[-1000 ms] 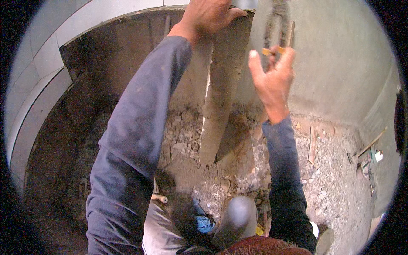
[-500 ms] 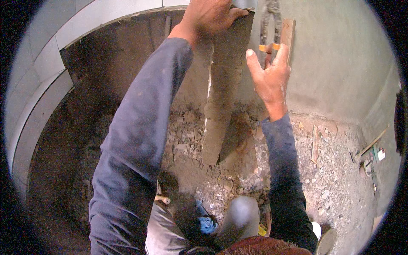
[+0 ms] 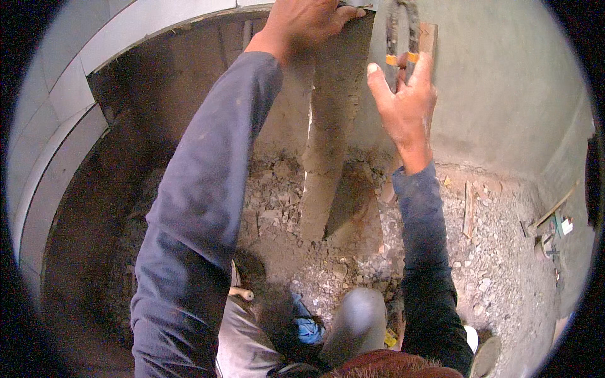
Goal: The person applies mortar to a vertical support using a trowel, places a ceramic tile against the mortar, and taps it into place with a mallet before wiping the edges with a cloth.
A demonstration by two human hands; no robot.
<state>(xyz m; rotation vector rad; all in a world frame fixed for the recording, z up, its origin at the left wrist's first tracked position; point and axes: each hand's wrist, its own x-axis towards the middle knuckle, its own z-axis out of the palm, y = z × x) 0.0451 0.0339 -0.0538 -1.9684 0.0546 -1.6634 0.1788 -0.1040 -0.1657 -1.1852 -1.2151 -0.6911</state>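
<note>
My left hand point(image 3: 302, 25) is at the top edge, thumb stretched along a grey piece point(image 3: 360, 7) atop a rough, mortar-coloured column point(image 3: 334, 126); its other fingers are mostly hidden. My right hand point(image 3: 406, 110), dusted with white, holds dark, worn pliers or nippers point(image 3: 401, 57) with orange bands on the handles, jaws pointing up, right of the column. Behind them a narrow wooden board point(image 3: 428, 38) stands against the plastered wall point(image 3: 504, 82).
A curved white-tiled rim point(image 3: 126, 28) arcs over a dark recess at left. Broken rubble point(image 3: 485, 252) covers the floor, with wood strips point(image 3: 468, 208), small items point(image 3: 554, 236) by the right wall, a wooden handle point(image 3: 242, 293) and blue material point(image 3: 307, 324) beside my legs.
My right hand and the pliers have shifted slightly upward and steadied from a blur. My left hand has stayed at the column top, only slightly higher in view.
</note>
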